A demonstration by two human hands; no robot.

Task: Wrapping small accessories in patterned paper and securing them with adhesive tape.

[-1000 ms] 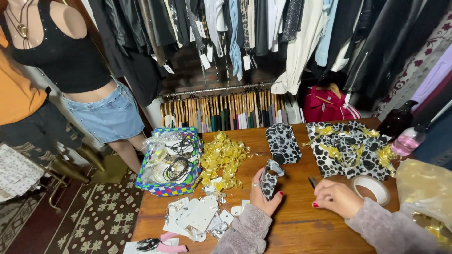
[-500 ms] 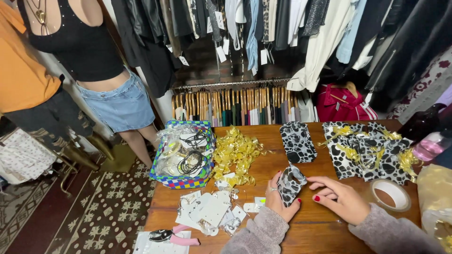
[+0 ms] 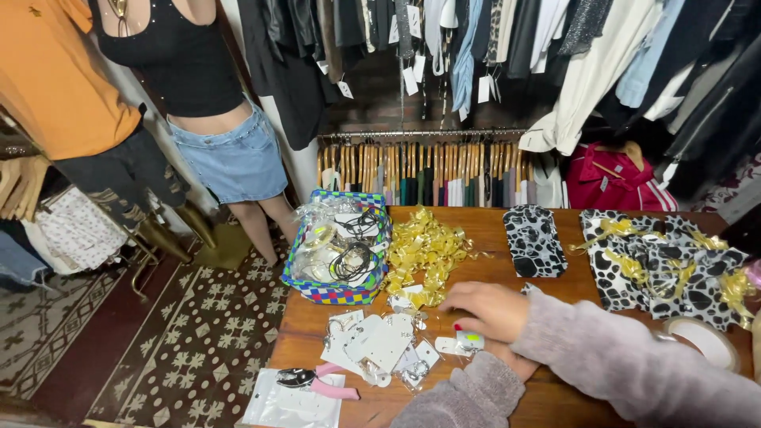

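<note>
Your right hand (image 3: pixel 485 309) reaches across your body, palm down, fingers loosely curled over small white tags (image 3: pixel 458 344) on the wooden table (image 3: pixel 507 285). Your left hand (image 3: pixel 507 361) lies mostly hidden beneath it; its grip cannot be told. Gold ribbon bows (image 3: pixel 424 254) sit just beyond your right hand, and jewellery cards (image 3: pixel 372 342) lie just left of it.

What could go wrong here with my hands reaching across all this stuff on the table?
The right hand reaches across the left hand toward small cards; a sleeve could sweep them off. The plastic packet near the table edge might slip to the floor.
</note>
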